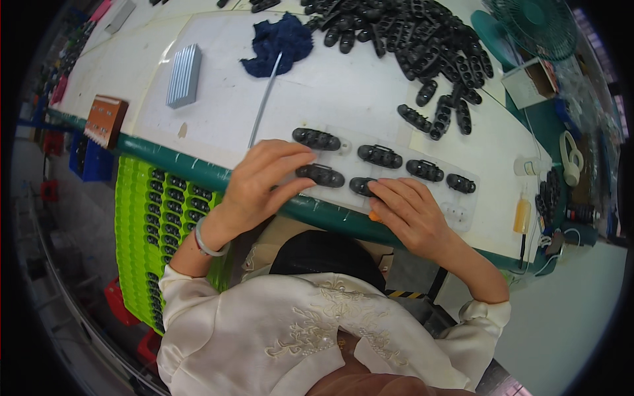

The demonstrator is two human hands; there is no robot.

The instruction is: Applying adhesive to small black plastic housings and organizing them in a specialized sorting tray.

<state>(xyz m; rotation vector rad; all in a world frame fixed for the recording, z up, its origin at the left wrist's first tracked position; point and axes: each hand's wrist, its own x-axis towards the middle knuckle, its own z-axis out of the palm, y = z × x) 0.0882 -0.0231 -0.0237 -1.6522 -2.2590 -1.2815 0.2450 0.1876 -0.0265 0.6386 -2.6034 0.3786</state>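
A clear, pale fixture plate (456,212) lies along the near edge of the table, with two rows of small black oblong plastic parts on it. At the left end of the near row, the thumb and fingers of my left hand (261,178) close around one black part (323,175). My right hand (413,214) bends its fingers over the right end of the neighbouring black part (360,187). A bit of something orange (374,216) peeks out under that hand; its kind is hidden. Behind, the far row includes a black part (380,156) with a raised bar.
A big heap of black parts (422,46) covers the far right. A dark blue cloth (281,41), a thin metal rod (265,99), a ribbed grey block (183,76) and a brown block (105,120) lie leftward. Green trays (135,218) hold parts below; a green fan (531,26) stands right.
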